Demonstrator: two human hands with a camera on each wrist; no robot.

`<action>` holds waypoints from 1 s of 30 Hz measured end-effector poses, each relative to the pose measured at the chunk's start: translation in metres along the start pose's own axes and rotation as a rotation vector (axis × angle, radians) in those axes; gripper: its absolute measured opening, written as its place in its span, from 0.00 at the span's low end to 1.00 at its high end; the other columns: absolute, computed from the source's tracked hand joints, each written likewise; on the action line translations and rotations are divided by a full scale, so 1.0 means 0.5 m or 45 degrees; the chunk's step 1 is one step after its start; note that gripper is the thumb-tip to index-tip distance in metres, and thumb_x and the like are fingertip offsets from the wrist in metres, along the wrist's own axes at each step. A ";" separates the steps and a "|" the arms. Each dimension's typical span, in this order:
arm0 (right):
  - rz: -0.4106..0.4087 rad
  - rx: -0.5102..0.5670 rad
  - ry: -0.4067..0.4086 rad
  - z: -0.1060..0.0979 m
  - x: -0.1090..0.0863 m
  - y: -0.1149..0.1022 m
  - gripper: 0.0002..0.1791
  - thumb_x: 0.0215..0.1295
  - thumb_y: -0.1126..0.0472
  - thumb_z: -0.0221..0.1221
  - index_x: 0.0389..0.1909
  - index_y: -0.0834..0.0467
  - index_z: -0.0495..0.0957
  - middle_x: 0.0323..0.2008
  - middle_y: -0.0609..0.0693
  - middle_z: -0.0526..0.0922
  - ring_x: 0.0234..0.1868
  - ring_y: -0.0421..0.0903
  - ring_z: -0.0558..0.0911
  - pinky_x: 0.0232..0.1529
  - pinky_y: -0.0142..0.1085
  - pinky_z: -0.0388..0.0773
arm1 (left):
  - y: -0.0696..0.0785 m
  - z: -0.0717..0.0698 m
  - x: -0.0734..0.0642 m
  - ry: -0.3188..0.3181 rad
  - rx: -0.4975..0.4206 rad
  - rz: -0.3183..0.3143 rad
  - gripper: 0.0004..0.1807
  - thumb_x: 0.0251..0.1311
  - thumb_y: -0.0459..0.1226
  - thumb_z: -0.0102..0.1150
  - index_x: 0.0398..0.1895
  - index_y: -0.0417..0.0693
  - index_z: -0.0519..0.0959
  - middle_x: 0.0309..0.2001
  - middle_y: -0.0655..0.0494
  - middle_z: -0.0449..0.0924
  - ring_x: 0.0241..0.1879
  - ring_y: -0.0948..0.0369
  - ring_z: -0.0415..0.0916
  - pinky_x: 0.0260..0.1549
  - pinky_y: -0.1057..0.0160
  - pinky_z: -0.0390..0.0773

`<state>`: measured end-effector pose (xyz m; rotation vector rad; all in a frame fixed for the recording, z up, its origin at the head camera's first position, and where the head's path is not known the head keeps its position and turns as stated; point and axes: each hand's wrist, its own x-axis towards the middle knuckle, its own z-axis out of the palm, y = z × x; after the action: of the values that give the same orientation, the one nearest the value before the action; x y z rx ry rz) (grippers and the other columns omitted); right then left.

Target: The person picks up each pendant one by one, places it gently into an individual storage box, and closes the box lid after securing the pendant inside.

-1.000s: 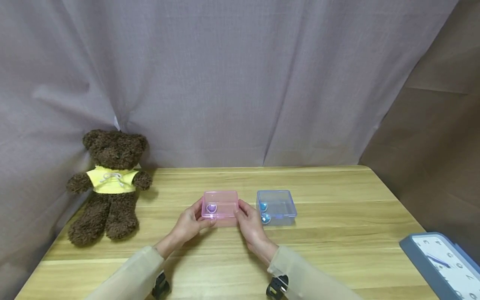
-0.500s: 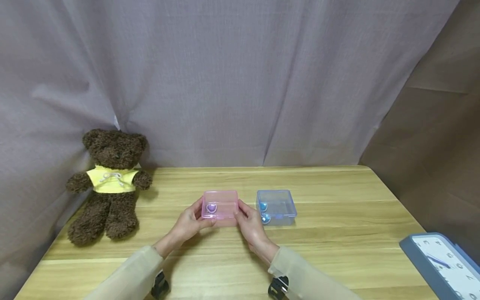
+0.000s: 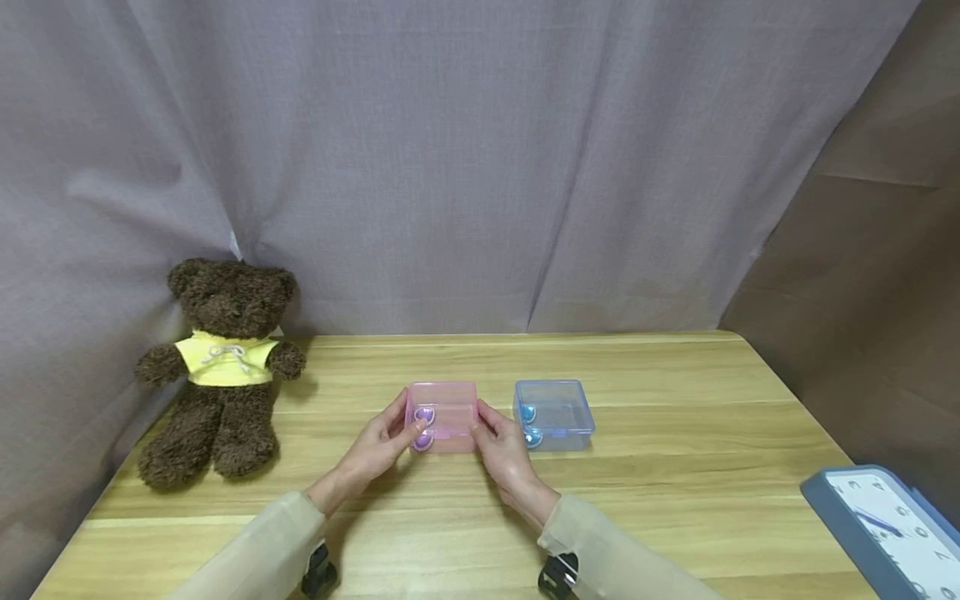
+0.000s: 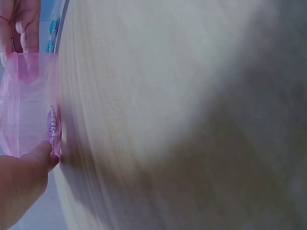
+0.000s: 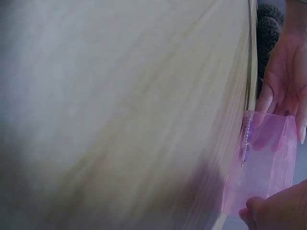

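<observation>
A clear pink plastic box (image 3: 453,417) sits on the table, held between both hands. Purple ornaments with a beaded white edge (image 3: 423,440) lie in its left part. My left hand (image 3: 380,444) grips the left end of the box, its thumb lying across the front left corner. On the opposite end, my right hand (image 3: 502,454) holds the box between thumb and fingers. A clear blue box (image 3: 566,417) of similar shape stands just right of that hand, its blue beaded ornaments (image 3: 532,438) at the left side.
A brown teddy bear (image 3: 225,367) in a yellow shirt leans at the table's left rear against the grey curtain (image 3: 450,167). A blue-framed clock (image 3: 885,525) lies at the right edge. Wood-grain table (image 3: 675,500) surrounds the boxes.
My left thumb has shifted up from the front of the pink box onto its corner. A second purple ornament now shows below the first. The right hand has hardly moved.
</observation>
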<state>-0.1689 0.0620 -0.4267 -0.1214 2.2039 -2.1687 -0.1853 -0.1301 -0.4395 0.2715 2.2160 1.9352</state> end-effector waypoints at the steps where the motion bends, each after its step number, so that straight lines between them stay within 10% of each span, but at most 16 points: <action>1: -0.001 -0.004 -0.001 0.000 0.001 0.001 0.26 0.68 0.73 0.43 0.65 0.76 0.54 0.66 0.71 0.58 0.68 0.61 0.59 0.68 0.48 0.58 | 0.001 0.000 0.001 -0.001 0.000 0.002 0.41 0.65 0.40 0.54 0.73 0.38 0.43 0.72 0.37 0.48 0.70 0.46 0.52 0.68 0.55 0.55; 30: 0.017 -0.139 -0.109 -0.028 0.016 -0.031 0.29 0.69 0.70 0.45 0.67 0.75 0.49 0.68 0.72 0.54 0.69 0.63 0.56 0.69 0.49 0.57 | 0.030 -0.026 0.019 0.023 0.156 -0.063 0.42 0.64 0.36 0.53 0.71 0.28 0.39 0.70 0.31 0.46 0.69 0.40 0.49 0.69 0.48 0.53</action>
<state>-0.1777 0.0752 -0.4107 -0.1991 2.2682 -1.9964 -0.1977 -0.1380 -0.4230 0.2148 2.3336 1.7873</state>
